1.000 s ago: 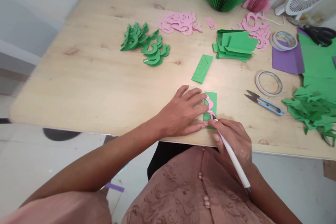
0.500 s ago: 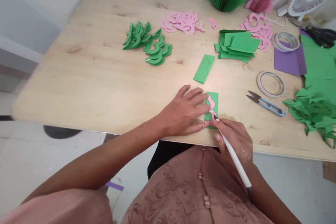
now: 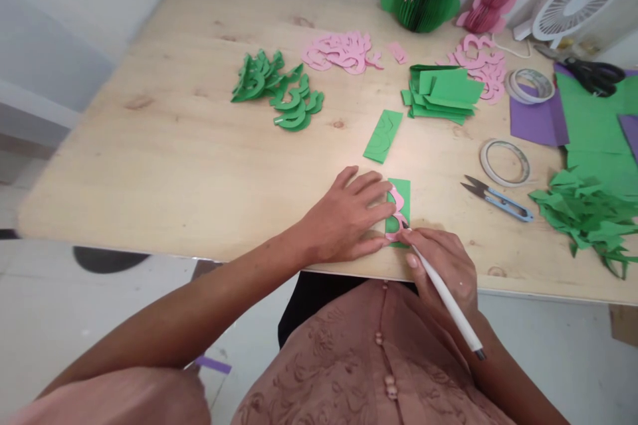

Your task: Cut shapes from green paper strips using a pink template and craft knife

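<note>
My left hand (image 3: 349, 218) lies flat with fingers spread, its fingertips pressing a pink curved paper cutout (image 3: 397, 198) onto a green paper rectangle (image 3: 406, 198) near the table's front edge. In my right hand (image 3: 448, 265) is a white pen (image 3: 448, 299), gripped low, with its dark tip at the right edge of the pink cutout. Part of the cutout is hidden beneath my left fingers. Just beyond lies another green rectangle (image 3: 383, 137) with curved lines drawn on it.
Green cutouts (image 3: 292, 103), pink cutouts (image 3: 341, 52) and stacked green paper (image 3: 443, 93) lie farther back. To the right are blue thread snips (image 3: 498, 199), a tape roll (image 3: 506, 163), green scraps (image 3: 588, 212) and black scissors (image 3: 595, 74). A white fan (image 3: 578, 0) stands behind.
The pen tip has shifted slightly along the cutout's right edge, and the pen's rear end has swung a little. My left hand keeps its place on the paper. The whole view has tilted slightly.
</note>
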A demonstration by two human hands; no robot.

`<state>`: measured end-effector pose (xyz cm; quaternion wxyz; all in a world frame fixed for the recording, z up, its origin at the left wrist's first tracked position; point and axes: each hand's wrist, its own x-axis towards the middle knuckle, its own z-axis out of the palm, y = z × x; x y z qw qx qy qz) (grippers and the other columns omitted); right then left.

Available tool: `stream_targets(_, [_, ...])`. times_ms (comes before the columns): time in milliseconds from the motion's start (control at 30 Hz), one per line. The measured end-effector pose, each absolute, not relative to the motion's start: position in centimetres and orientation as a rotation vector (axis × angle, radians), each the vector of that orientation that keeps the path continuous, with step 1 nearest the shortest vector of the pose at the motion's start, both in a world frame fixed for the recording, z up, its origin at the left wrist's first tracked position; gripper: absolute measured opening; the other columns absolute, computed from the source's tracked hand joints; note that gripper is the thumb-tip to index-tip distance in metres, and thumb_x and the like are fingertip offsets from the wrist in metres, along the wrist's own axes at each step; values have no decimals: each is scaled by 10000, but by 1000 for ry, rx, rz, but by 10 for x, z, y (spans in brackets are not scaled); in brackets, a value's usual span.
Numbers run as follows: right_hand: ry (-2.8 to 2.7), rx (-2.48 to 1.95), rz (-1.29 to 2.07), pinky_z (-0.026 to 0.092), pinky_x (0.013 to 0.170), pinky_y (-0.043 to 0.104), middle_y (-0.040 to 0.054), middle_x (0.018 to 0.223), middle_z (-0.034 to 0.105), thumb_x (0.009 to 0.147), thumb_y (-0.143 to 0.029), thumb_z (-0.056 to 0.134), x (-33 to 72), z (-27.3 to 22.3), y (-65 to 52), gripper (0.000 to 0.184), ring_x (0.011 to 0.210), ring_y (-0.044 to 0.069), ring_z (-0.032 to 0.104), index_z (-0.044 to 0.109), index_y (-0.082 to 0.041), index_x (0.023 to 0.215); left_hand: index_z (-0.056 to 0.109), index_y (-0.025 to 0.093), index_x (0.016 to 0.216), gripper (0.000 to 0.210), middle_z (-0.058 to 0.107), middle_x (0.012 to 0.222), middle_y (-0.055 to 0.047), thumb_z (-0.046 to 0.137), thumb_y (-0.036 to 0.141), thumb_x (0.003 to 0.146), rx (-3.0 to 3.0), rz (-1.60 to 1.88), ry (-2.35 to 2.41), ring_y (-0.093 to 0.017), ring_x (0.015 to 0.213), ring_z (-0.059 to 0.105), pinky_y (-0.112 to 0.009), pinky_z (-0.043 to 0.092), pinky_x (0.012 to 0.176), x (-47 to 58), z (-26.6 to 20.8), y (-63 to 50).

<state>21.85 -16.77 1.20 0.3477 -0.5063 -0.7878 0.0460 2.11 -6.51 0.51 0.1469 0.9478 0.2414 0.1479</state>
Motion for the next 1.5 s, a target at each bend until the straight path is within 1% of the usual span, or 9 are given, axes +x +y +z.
stream_targets(300, [-2050, -1337, 62, 533, 829, 377, 73, 966, 774, 888, -115, 568, 219, 7, -170, 332, 893, 232, 727, 658, -199, 1196, 612, 213, 1182, 353, 519, 1404, -134, 557, 449, 925, 2734, 449, 700, -322, 1355, 380, -536, 254, 1132, 21, 5, -65])
stream_targets(567, [-2045, -1336, 39, 533, 822, 376, 87, 977, 769, 885, -114, 588, 219, 5, -171, 291, 912, 233, 721, 675, -179, 1155, 616, 209, 1175, 352, 464, 1477, -126, 583, 442, 913, 2746, 440, 701, -329, 1374, 364, -535, 254, 1134, 22, 4, -65])
stream_targets(767, [-2045, -1326, 29, 535, 828, 373, 74, 985, 772, 887, -116, 582, 219, 5, -171, 294, 908, 228, 727, 674, -187, 1157, 623, 206, 1173, 358, 518, 1433, -123, 614, 429, 892, 2746, 456, 699, -326, 1359, 382, -530, 262, 1129, 22, 3, -66])
stream_targets(1000, [-2068, -1326, 34, 526, 815, 369, 81, 998, 771, 910, -120, 555, 219, 7, -171, 287, 914, 225, 719, 654, -190, 1171, 603, 213, 1191, 364, 515, 1436, -111, 588, 437, 905, 2742, 424, 700, -317, 1364, 380, -533, 241, 1134, 22, 3, -66])
stream_targets(1133, [-2037, -1333, 126, 527, 809, 373, 74, 976, 770, 907, -113, 557, 219, 12, -170, 265, 906, 225, 718, 665, -189, 1138, 595, 213, 1203, 366, 513, 1435, -106, 564, 435, 914, 2742, 430, 690, -321, 1360, 382, -538, 241, 1131, 21, 3, -65])
stream_targets(1267, [-1918, -1378, 309, 539, 813, 381, 71, 975, 759, 929, -160, 543, 219, 21, -170, 231, 924, 227, 706, 685, -210, 1105, 590, 214, 1220, 373, 516, 1427, -112, 555, 433, 920, 2737, 441, 681, -327, 1356, 381, -546, 247, 1122, 21, 3, -65])
stream_targets(1333, [-1828, -1410, 405, 548, 775, 360, 67, 946, 746, 934, -182, 546, 219, 25, -170, 227, 893, 215, 696, 690, -214, 1107, 584, 210, 1233, 383, 514, 1426, -118, 558, 428, 920, 2738, 446, 675, -329, 1351, 382, -548, 250, 1118, 21, 3, -65])
stream_targets(1433, [-1689, -1473, 543, 545, 682, 291, 32, 872, 719, 938, -209, 556, 216, 28, -170, 202, 787, 171, 678, 701, -233, 1077, 584, 203, 1237, 388, 508, 1428, -124, 563, 424, 918, 2741, 445, 668, -331, 1345, 383, -547, 250, 1117, 20, 3, -64])
stream_targets(1500, [-1593, -1514, 625, 539, 652, 266, 13, 836, 711, 937, -242, 567, 213, 29, -168, 167, 739, 154, 668, 693, -235, 1045, 589, 203, 1231, 388, 507, 1427, -124, 567, 427, 915, 2742, 446, 669, -333, 1345, 381, -546, 250, 1118, 20, 3, -64])
